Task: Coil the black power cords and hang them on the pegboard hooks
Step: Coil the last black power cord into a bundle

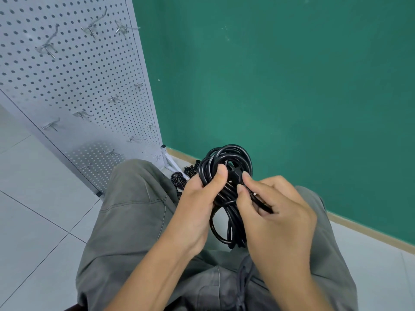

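A black power cord is wound into a coil held above my lap. My left hand grips the coil's middle, thumb pressed on the front of the loops. My right hand pinches the cord's loose end and plug just right of the coil. The white pegboard stands at the left, tilted in view, with several bare metal hooks. More black cords lie on the floor by the board's foot, partly hidden behind my left hand.
A green wall fills the right side, with a beige baseboard along the floor. Light grey floor tiles spread to the left. My legs in grey trousers take up the lower middle.
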Tool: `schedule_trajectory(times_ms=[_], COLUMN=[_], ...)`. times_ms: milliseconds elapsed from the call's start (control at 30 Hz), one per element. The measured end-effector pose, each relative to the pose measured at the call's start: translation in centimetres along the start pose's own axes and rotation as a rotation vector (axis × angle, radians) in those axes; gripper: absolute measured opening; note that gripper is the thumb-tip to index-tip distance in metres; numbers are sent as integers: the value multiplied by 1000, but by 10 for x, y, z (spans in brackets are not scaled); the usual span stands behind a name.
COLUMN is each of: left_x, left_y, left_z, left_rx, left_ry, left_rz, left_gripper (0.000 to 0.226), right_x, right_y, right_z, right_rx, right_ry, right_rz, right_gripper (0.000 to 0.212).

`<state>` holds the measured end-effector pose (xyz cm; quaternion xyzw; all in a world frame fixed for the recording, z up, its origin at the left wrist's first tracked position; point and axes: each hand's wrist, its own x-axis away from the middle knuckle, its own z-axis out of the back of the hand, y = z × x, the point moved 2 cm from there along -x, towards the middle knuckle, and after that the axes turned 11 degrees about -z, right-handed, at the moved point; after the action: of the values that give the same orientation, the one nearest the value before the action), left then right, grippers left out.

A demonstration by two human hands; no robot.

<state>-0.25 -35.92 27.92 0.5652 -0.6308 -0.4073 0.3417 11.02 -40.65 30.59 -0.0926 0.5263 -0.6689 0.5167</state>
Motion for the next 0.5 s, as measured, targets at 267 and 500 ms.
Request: schedule_trajectory(times_ms=[267,500], left_x=[1,1], left_y=[-4,-10], left_z=[1,3], left_rx=[-48,-228], left_ry=[10,-54], left_rz=[-22,-96], left_gripper=[49,27], right_x=[-10,-7], right_y=[-1,-10], right_z=[5,3], right_rx=[165,521], right_ry=[-133,-263], right_rz=[124,250], right_gripper=[10,20])
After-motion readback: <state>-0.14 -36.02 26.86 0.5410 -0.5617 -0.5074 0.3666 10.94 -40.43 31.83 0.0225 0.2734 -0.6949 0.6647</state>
